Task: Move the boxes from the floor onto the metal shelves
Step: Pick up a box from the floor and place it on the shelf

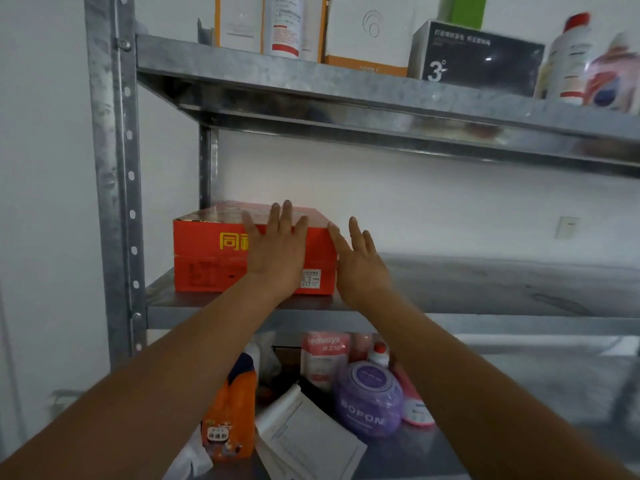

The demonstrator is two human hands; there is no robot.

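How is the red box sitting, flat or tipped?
Flat. The red box rests with its base on the middle shelf, top level; the left hand lies open against its front.

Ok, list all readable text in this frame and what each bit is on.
"3°": dark grey box.
"BOFON": purple tub.
"同", the rest hidden behind the left hand: red box.
"emays", first letter unclear: pink pouch.
Too blurred to read: small print on the orange bottle and paper sheet.

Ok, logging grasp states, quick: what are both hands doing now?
Left hand: open, flat against the red box.
Right hand: open, holding nothing, beside the box's right edge.
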